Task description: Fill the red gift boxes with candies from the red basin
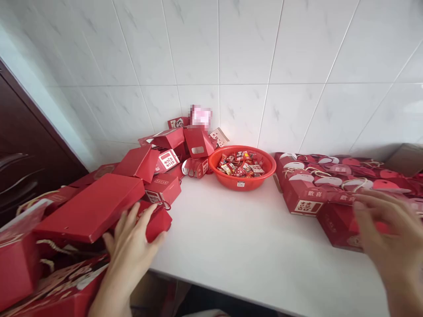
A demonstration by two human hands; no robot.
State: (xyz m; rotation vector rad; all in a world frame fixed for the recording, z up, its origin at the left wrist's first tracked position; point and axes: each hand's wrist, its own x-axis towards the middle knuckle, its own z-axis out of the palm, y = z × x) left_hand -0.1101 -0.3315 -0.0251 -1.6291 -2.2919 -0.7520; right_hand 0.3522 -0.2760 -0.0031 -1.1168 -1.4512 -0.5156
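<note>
"How far along does it look?"

"I'd guess partway. On the right of the table (228, 251), closed boxes (306, 202) stand upright in tight rows, cord handles showing on several; those look finished. On the left, a loose heap (92, 204) of red boxes lies tipped at all angles, so I'd call that the part left."

"And the sweets (244, 165)?"

"Piled in the red basket (241, 182) at the back, between heap and rows. Plenty remain, by my reading."

"What about the hands?"

"The left hand (137, 233) has its fingers spread, thumb apart, over a small box (160, 224) at the heap's near edge. The right hand (385, 224) is at the front box (339, 224) of the rows, fingers curved over its right side. I can't tell whether it grips or only touches."

"Anything hard to make out?"

"That right hand hides much of the front box. The rows run off the right edge, and the heap is cut off at the lower left. A pink patch (201, 116) atop the heap is blurred out. Whether any closed box holds sweets doesn't show."
</note>
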